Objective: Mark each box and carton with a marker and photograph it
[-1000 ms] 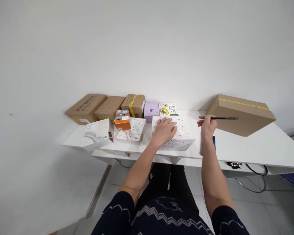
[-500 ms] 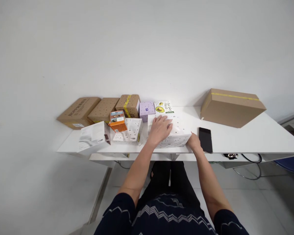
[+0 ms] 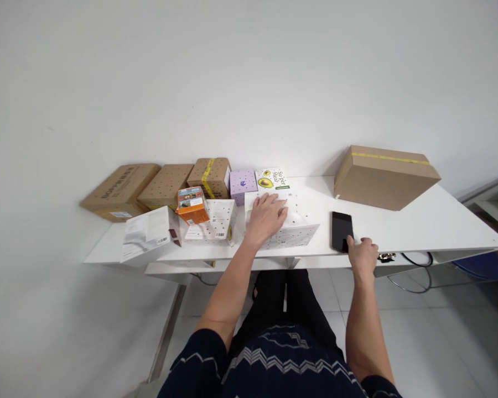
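Observation:
My left hand point(image 3: 266, 218) lies with fingers stretched out on a white dotted box point(image 3: 294, 236) near the table's front edge. The box's front panel stands tilted towards me. At the table edge further right is my right hand point(image 3: 363, 255), fingers apart and bent. Its thumb reaches the lower right corner of a black smartphone point(image 3: 341, 228), which lies flat on the table. Behind the white box sit a small lilac box point(image 3: 243, 183) and a white box with an avocado picture point(image 3: 271, 179).
A large brown carton point(image 3: 385, 179) with yellow tape stands at the back right of the white table point(image 3: 444, 232). Several brown cartons point(image 3: 166, 185) line the back left. An orange box point(image 3: 193, 209) rests on another dotted box point(image 3: 213, 226), beside a white carton point(image 3: 147, 235).
My right hand has left the white box's right side and moved right, past the phone to its lower right corner. My left hand stays on the box. The view has shifted slightly.

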Demonstrator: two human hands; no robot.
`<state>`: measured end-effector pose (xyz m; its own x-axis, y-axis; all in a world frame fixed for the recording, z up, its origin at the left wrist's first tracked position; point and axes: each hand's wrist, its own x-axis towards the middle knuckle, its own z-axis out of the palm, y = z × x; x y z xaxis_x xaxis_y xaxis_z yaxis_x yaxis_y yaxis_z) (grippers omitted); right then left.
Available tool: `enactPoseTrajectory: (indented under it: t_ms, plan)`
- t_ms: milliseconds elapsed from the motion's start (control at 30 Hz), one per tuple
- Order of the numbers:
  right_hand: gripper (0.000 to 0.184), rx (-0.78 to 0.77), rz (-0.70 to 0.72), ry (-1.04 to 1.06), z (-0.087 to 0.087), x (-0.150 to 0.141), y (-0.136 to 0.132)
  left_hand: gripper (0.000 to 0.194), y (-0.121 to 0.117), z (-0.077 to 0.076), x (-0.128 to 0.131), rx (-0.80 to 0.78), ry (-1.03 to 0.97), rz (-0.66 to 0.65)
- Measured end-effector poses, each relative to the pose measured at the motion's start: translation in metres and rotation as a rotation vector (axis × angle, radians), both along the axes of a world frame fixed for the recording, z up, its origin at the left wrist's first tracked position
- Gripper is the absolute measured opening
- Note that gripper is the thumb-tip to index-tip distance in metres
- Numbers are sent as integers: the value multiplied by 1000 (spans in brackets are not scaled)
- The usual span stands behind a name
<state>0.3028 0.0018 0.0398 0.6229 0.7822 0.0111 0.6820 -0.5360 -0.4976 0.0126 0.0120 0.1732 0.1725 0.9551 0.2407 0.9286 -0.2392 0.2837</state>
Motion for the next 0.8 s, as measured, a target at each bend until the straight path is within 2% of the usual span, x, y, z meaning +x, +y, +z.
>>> enactPoseTrajectory:
  t_ms: [233, 400, 500, 600, 700, 800]
  plan:
    - [55, 101, 70, 115, -18, 12, -6, 37, 0, 0, 0, 14, 1, -1]
    - [52, 152, 33, 247, -27, 19, -5, 38, -1, 2, 0, -3, -3, -9]
    - [56, 235, -24, 511, -30, 22, -18, 38, -1, 1, 0, 1, 2, -4]
    - [53, 294, -23, 949, -29, 23, -43, 37, -1, 0, 0, 24, 10, -6]
    - [44, 256, 30, 1327, -28, 26, -70, 37, 0, -1, 0, 28, 14, -10]
    - [39, 187, -6, 1510, -34, 29, -83, 37, 0, 0, 0, 8, 15, -3]
